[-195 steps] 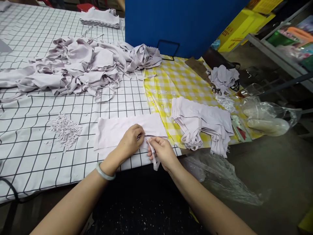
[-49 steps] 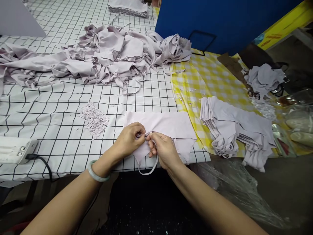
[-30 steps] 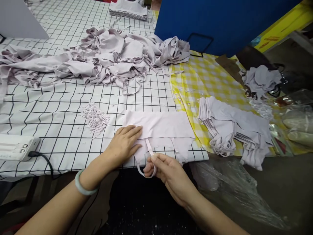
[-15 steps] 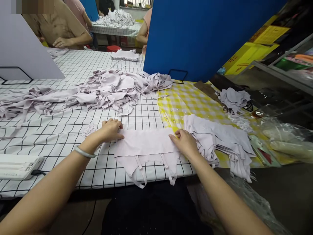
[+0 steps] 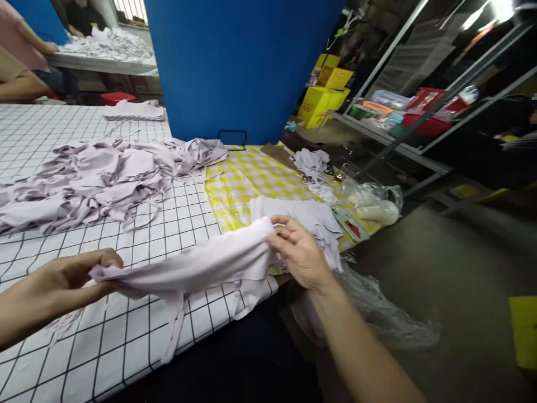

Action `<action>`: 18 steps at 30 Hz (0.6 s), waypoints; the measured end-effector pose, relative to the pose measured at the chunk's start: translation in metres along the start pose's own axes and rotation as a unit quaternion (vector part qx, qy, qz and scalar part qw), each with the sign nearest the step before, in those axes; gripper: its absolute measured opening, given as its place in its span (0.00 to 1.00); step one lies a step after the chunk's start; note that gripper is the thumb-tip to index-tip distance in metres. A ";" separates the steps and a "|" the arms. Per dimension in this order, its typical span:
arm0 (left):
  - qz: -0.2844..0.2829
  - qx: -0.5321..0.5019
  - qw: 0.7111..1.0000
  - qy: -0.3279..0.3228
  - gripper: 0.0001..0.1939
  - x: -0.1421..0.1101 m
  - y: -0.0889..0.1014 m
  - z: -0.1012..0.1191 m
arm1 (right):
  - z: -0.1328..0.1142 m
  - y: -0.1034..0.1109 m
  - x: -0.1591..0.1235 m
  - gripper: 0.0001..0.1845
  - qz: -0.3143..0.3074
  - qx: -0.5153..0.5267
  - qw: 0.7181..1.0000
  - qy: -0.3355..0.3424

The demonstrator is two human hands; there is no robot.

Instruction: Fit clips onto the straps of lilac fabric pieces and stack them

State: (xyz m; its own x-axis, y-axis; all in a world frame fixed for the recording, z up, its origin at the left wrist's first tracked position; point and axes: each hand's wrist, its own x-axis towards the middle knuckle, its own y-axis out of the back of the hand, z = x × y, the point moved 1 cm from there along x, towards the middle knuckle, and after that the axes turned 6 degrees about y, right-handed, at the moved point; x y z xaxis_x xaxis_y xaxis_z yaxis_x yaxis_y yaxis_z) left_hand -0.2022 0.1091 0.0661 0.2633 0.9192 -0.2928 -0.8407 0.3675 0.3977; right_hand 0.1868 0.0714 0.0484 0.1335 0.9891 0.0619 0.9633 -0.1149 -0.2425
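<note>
A pale lilac strappy top (image 5: 205, 266) is stretched between my two hands above the checked table. My left hand (image 5: 79, 277) pinches its left end between thumb and fingers. At the upper right corner my right hand (image 5: 296, 246) grips the fabric, fingers curled round it. The garment's thin straps hang down toward the table's front edge. Just behind my right hand lies a stack of similar folded tops (image 5: 300, 212), partly covered by that hand.
A long heap of lilac garments (image 5: 113, 173) lies across the grid-patterned tablecloth (image 5: 184, 210). Behind it stands a blue panel (image 5: 243, 73). On the yellow checked cloth (image 5: 239, 173) are fabric scraps (image 5: 312, 162) and a plastic bag (image 5: 373, 201). A metal rack (image 5: 390, 134) stands at the right.
Both hands have lifted the top off the table, where it lay flat. It now hangs tilted, right end higher. The view has turned to the right.
</note>
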 end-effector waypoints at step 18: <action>-0.082 -0.202 0.976 -0.021 0.15 0.217 -0.245 0.120 | -0.011 0.254 0.060 0.28 0.253 -0.244 0.928 0.124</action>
State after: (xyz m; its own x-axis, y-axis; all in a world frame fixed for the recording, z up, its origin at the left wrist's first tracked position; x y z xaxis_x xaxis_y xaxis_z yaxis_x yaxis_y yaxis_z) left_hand 0.1179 0.2353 0.0096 0.4225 0.8602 -0.2854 -0.9009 0.4330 -0.0286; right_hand 0.4422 0.1006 0.0009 0.5880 0.7531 0.2951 0.7461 -0.6459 0.1618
